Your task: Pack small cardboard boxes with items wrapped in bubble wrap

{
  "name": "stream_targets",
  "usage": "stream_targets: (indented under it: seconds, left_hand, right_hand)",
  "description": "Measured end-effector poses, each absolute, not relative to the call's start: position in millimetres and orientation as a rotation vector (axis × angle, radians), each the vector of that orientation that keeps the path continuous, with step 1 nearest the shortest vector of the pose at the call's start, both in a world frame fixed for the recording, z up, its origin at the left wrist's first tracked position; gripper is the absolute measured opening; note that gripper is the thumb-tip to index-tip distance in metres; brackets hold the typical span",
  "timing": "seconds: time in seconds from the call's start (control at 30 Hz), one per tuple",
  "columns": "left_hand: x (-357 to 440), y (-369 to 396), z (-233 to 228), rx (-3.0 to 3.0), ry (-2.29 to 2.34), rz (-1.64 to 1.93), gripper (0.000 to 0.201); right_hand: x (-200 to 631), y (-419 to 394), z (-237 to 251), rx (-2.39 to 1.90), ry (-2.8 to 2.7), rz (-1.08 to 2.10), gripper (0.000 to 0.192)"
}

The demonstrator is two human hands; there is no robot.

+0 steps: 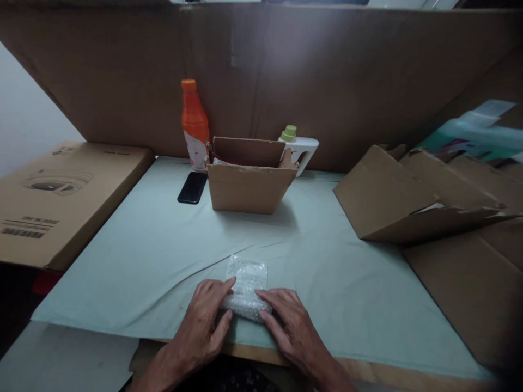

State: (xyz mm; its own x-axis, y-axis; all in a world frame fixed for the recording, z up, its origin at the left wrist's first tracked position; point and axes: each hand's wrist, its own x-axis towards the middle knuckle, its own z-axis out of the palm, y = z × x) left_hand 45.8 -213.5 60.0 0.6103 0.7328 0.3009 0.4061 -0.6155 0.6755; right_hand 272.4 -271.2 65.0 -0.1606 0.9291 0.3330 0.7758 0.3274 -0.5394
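A sheet of clear bubble wrap (247, 275) lies near the front edge of the table, its near end rolled into a thick bundle. What is inside the roll, if anything, cannot be made out. My left hand (206, 313) grips the left end of the roll between thumb and fingers. At the opposite end, my right hand (288, 318) holds the roll the same way. The flat part of the wrap stretches away from me, beyond the roll, on the pale green cloth (327, 272).
A small open cardboard box (249, 188) stands mid-table, with a black phone (192, 188), an orange bottle (195, 122) and a white jug (306, 146) around it. Cardboard boxes (388, 196) fill the right. A large flat carton (61, 201) lies left; a cardboard wall (327, 71) rises behind.
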Motion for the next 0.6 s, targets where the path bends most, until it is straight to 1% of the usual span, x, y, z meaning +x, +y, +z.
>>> stream_targets:
  seconds: [0.07, 0.2, 0.27, 0.33, 0.4, 0.47, 0.53, 0.6]
  left_hand:
    - [46, -214, 60, 2.219, 0.946, 0.75, 0.058]
    - [61, -195, 51, 2.293, 1.145, 0.736, 0.047]
    - [68, -184, 47, 2.323, 1.236, 0.733, 0.041]
    - [72, -180, 45, 2.256, 1.275, 0.784, 0.04]
    - [72, -185, 44, 2.049, 1.281, 0.871, 0.046]
    - [68, -195, 45, 1.735, 1.275, 0.927, 0.056]
    - [64, -206, 47, 1.42, 1.208, 0.91, 0.07]
    - [62, -213, 51, 1.203, 1.089, 0.839, 0.085]
  right_hand:
    - [275, -276, 67, -1.513, -1.956, 0.329, 0.03]
    - [273, -280, 71, -1.528, -1.955, 0.098, 0.036]
    - [269, -275, 70, -1.529, -2.029, 0.052, 0.04]
    - [266, -266, 67, -1.532, -2.092, 0.041, 0.039]
    - [266, -256, 63, -1.539, -2.062, 0.055, 0.037]
    - [267, -249, 59, -1.551, -1.943, 0.106, 0.034]
    - [267, -249, 59, -1.567, -1.815, 0.225, 0.031]
    - [264, -253, 62, -1.557, -1.749, 0.413, 0.027]
